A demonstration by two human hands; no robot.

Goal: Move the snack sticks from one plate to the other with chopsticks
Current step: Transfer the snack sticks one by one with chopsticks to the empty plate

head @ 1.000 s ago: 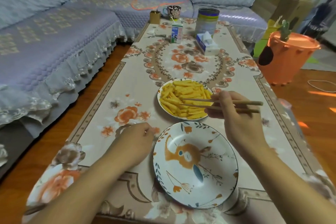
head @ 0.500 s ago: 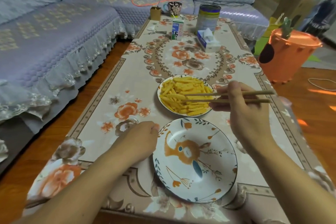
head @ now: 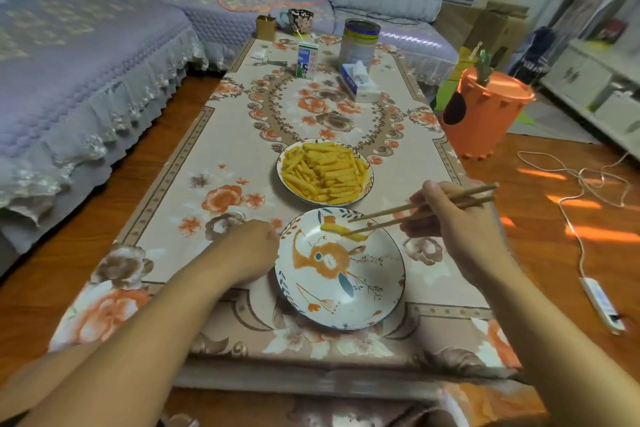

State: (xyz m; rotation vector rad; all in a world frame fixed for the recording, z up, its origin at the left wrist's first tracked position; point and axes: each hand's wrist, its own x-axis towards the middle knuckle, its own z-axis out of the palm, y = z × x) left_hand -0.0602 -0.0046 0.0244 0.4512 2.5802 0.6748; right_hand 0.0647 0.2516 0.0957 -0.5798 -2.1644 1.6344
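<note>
Right hand (head: 446, 218) gripping pair of brown wooden chopsticks (head: 415, 211), tips narrowly parted beside two yellow snack sticks (head: 343, 231) on far rim of white deer-painted plate (head: 388, 302); contact unclear. Left hand (head: 254, 250) loosely curled on table, holding nothing, just beside that rim. Risk: sticks rolling off shallow rim; heaped far plate (head: 370, 174) near, open cloth (head: 194, 204) left.

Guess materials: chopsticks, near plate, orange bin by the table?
Chopsticks: likely wood or bamboo; matte tan, no shine. Near plate: looks like glazed ceramic, though melamine can't be ruled out; glossy white surface with a printed orange animal and leaves. Orange bin: probably moulded plastic; uniform colour, smooth satin sheen, ribbed rim.
</note>
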